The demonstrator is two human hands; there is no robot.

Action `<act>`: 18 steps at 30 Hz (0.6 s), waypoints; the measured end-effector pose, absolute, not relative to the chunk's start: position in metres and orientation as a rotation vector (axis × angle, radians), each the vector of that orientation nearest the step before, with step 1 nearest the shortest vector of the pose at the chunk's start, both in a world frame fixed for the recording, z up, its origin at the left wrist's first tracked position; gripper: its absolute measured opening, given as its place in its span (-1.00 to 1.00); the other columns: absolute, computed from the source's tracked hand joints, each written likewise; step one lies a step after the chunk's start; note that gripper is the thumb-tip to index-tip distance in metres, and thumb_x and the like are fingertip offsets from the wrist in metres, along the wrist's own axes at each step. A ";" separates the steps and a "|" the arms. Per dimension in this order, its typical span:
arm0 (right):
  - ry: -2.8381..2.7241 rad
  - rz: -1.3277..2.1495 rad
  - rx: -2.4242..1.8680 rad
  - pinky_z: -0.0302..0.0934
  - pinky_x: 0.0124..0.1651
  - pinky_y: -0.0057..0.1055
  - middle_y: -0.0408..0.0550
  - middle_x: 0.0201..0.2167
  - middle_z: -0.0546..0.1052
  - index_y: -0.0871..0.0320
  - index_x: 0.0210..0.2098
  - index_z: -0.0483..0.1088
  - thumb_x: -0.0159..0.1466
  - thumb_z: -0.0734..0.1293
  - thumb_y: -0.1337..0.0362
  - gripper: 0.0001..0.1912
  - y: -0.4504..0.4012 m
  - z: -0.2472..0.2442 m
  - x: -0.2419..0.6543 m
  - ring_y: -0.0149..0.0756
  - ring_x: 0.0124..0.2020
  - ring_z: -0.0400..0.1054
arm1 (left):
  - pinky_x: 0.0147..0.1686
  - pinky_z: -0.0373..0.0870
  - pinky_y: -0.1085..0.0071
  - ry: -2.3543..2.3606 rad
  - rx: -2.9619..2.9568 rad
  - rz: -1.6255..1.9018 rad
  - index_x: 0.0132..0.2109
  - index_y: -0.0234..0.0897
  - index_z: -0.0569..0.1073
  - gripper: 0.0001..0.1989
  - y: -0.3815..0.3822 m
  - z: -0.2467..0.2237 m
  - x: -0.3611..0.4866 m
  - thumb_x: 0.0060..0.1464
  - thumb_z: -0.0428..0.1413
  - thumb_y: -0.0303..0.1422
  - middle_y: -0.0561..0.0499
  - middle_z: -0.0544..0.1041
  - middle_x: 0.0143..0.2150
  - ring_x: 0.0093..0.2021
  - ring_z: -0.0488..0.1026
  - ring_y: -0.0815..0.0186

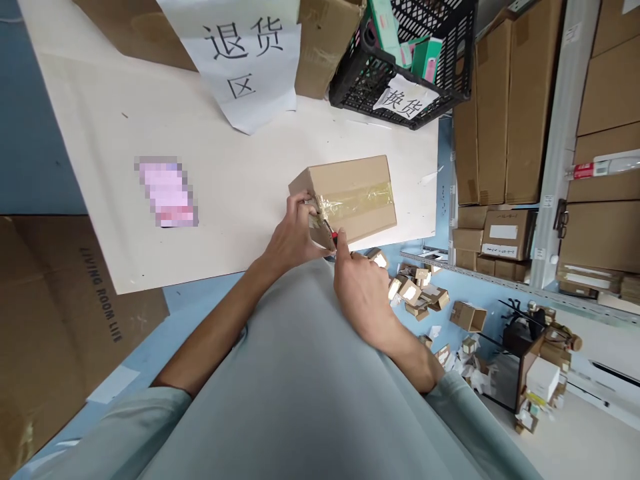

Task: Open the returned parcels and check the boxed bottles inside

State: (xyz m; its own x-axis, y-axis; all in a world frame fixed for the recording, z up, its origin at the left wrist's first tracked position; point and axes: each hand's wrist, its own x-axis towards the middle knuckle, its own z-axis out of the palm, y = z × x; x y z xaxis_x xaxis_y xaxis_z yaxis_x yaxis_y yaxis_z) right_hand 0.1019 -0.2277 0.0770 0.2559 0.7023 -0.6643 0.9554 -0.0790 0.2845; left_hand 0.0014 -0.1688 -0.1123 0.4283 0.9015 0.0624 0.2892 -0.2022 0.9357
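Note:
A brown cardboard box (357,193) lies on the white table near its front edge, with shiny clear tape running along its top. My left hand (297,230) grips the box's left end, fingers bent over the upper edge and thumb low by the near corner. At that same end my right hand (363,287) is closed around a small red and dark box cutter (335,236), its index finger stretched along the tool. The tip touches the taped edge of the box. Most of the handle is hidden in the hand.
On the table (240,180), a pixelated pink item (167,193) lies to the left. A paper sign (250,67) and a black crate (400,73) with green boxes stand at the back. Shelves with cartons (520,113) rise at right; discarded boxes (420,287) litter the floor.

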 end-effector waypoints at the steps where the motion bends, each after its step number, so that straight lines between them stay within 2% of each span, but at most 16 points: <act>1: 1.493 -0.457 1.839 0.51 -0.08 -0.29 0.25 -0.17 0.74 0.26 0.68 -0.08 0.51 0.23 0.42 -0.19 -0.224 0.076 0.096 -0.08 -0.18 0.72 | -0.04 0.69 0.04 1.042 1.717 0.814 0.15 -0.14 0.25 -0.16 -0.170 -0.113 0.003 -0.14 0.54 -0.10 -0.33 0.21 0.44 0.44 0.41 -0.20; 4: 1.495 -0.390 1.879 0.54 -0.11 -0.27 0.32 -0.20 0.73 0.32 0.65 0.00 0.49 0.25 0.41 -0.21 -0.209 0.061 0.087 -0.01 -0.15 0.73 | -0.06 0.67 0.08 1.062 1.684 0.858 0.07 -0.13 0.25 -0.31 -0.175 -0.115 0.007 -0.01 0.48 -0.07 -0.30 0.29 0.39 0.43 0.44 -0.17; 7: 1.539 -0.344 1.941 0.55 -0.15 -0.26 0.40 -0.20 0.73 0.37 0.62 0.09 0.50 0.23 0.42 -0.28 -0.198 0.041 0.090 0.04 -0.14 0.73 | -0.11 0.66 0.14 1.084 1.643 0.835 0.00 -0.11 0.25 -0.39 -0.177 -0.117 0.004 0.04 0.45 -0.05 -0.24 0.37 0.35 0.32 0.54 -0.09; 10: 1.540 -0.355 1.975 0.54 -0.14 -0.21 0.39 -0.21 0.73 0.35 0.62 0.10 0.52 0.23 0.38 -0.29 -0.204 0.040 0.096 0.08 -0.15 0.72 | -0.10 0.66 0.13 1.119 1.620 0.818 0.04 -0.10 0.25 -0.29 -0.175 -0.119 -0.003 -0.06 0.51 -0.04 -0.23 0.37 0.38 0.27 0.57 -0.05; 15: 1.598 -0.383 2.131 0.45 -0.11 -0.23 0.14 -0.29 0.73 0.12 0.64 0.11 0.63 0.17 0.17 -0.36 -0.225 0.069 0.134 -0.02 -0.30 0.65 | 0.06 0.67 0.05 1.085 1.605 0.808 0.19 -0.10 0.25 -0.09 -0.169 -0.124 -0.009 -0.17 0.60 -0.13 -0.24 0.34 0.46 0.37 0.51 -0.08; 18: 1.630 -0.219 2.439 0.41 -0.07 -0.26 0.18 -0.24 0.73 0.23 0.61 0.14 0.67 0.03 0.07 -0.35 -0.220 0.063 0.185 -0.05 -0.26 0.62 | 0.20 0.63 0.00 1.022 1.564 0.826 0.35 -0.09 0.20 0.04 -0.166 -0.125 -0.006 -0.13 0.60 -0.16 -0.29 0.28 0.51 0.39 0.51 -0.07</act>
